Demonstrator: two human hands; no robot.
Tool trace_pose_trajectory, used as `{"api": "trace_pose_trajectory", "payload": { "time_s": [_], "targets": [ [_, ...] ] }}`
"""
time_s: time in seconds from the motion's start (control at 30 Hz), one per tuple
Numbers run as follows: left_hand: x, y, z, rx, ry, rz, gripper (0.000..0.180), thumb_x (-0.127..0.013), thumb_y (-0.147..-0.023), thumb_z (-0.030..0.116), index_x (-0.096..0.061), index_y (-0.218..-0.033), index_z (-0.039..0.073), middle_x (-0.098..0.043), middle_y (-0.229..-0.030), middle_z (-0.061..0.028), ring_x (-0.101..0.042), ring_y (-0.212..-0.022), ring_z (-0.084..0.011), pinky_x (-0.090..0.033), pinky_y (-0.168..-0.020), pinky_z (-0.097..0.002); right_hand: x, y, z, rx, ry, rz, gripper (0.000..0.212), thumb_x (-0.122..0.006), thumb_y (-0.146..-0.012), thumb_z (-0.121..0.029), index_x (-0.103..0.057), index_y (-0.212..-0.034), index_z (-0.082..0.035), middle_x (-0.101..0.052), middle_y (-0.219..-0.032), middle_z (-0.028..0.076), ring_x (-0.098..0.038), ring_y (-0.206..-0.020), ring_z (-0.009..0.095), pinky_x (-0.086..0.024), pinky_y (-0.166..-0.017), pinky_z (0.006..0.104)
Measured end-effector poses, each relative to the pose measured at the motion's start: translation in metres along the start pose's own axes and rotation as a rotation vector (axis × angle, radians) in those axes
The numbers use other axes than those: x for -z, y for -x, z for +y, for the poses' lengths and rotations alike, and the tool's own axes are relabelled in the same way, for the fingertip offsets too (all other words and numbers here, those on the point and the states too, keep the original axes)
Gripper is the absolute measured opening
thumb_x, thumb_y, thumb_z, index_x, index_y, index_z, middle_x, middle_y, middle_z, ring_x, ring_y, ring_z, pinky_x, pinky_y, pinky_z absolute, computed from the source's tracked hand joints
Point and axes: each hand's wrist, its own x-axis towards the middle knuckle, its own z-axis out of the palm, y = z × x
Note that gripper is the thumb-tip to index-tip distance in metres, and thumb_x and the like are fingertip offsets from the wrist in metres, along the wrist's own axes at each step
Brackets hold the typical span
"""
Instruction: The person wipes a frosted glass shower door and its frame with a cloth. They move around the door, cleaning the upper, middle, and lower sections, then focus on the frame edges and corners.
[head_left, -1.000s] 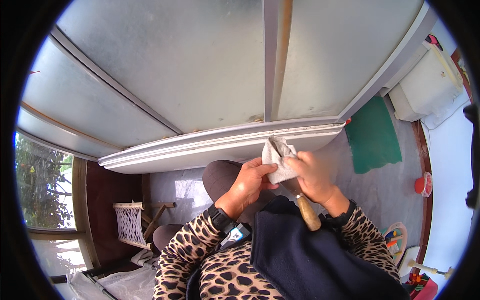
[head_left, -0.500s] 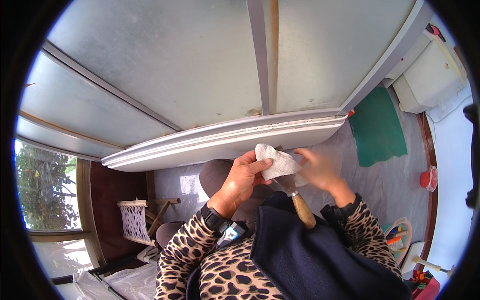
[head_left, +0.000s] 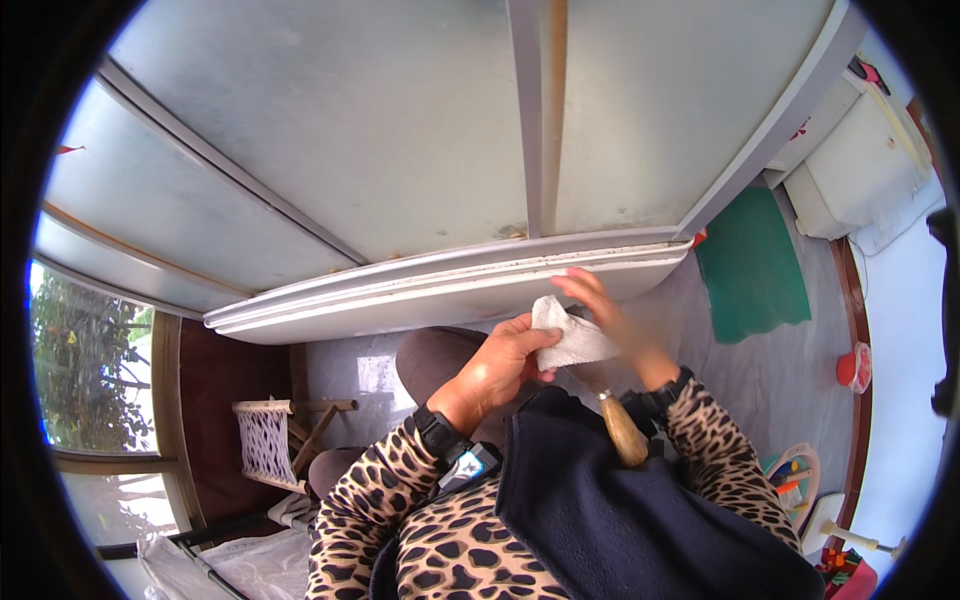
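Note:
My left hand (head_left: 505, 357) is closed, thumb on top, on a folded white cloth (head_left: 572, 338) in front of my lap. The cloth covers most of the blade of a scraper (head_left: 626, 432), whose wooden handle points down toward my chest against the dark navy fabric (head_left: 590, 500). A little of its metal shows between cloth and handle. Beside the cloth, on its right, my right hand (head_left: 620, 325) is smeared by motion. Its fingers are stretched out and hold nothing that I can see; whether they touch the cloth is unclear.
A tall frosted-panel sliding door (head_left: 400, 130) rises ahead, above a white ledge (head_left: 450, 295). On the left stands a folding stool (head_left: 265, 440) with a woven seat. To the right are a green mat (head_left: 755, 265), a red tub (head_left: 852, 367) and a basket (head_left: 800, 490) of tools.
My left hand, cloth and scraper have shifted slightly right. My right hand has moved up and left over the cloth's right side, its fingers raised. The scraper's handle has come slightly more upright.

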Motion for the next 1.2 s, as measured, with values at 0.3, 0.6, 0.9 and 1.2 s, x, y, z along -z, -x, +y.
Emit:
{"api": "trace_pose_trajectory", "payload": {
  "time_s": [0.3, 0.6, 0.9, 1.2],
  "targets": [
    [0.027, -0.008, -0.015, -0.010, -0.164, 0.172, 0.026, -0.054, -0.097, 0.026, -0.061, -0.109, 0.003, -0.065, -0.088, -0.0042, -0.059, -0.072, -0.0118, -0.048, -0.059, -0.0255, -0.008, 0.053, -0.056, 0.279, 0.233, 0.004, 0.067, -0.085, -0.066, -0.021, -0.058, -0.128, -0.022, -0.037, -0.142, 0.022, -0.054, -0.118, 0.036, -0.050, -0.094, 0.0400],
    [0.045, -0.008, 0.000, -0.169, -0.270, 0.215, 0.045, -0.049, -0.099, 0.039, -0.060, -0.112, -0.002, -0.067, -0.093, -0.0105, -0.064, -0.085, -0.0209, -0.052, -0.076, -0.0330, 0.011, 0.068, -0.057, -0.006, -0.221, 0.412, 0.023, -0.069, -0.081, -0.003, -0.060, -0.102, 0.001, -0.062, -0.103, 0.014, -0.065, -0.088, 0.024, -0.054, -0.075, 0.0328],
    [0.038, -0.003, 0.015, -0.283, -0.067, 0.130, 0.035, -0.062, -0.087, 0.007, -0.053, -0.121, 0.000, -0.064, -0.106, -0.0136, -0.064, -0.096, -0.0249, -0.051, -0.088, -0.0371, 0.010, 0.069, -0.045, -0.219, -0.800, 0.392, 0.022, -0.061, -0.094, -0.019, -0.057, -0.102, 0.001, -0.062, -0.104, 0.014, -0.067, -0.087, 0.024, -0.056, -0.078, 0.0356],
    [0.040, -0.011, 0.014, -0.261, -0.431, 0.195, 0.026, -0.052, -0.098, 0.020, -0.060, -0.109, -0.001, -0.067, -0.091, -0.0074, -0.062, -0.083, -0.0135, -0.050, -0.075, -0.0270, 0.009, 0.066, -0.042, -0.066, -0.186, 0.365, 0.043, -0.066, -0.090, -0.034, -0.060, -0.114, 0.001, -0.064, -0.099, 0.010, -0.060, -0.072, 0.015, -0.050, -0.074, 0.0290]
  ]
}}
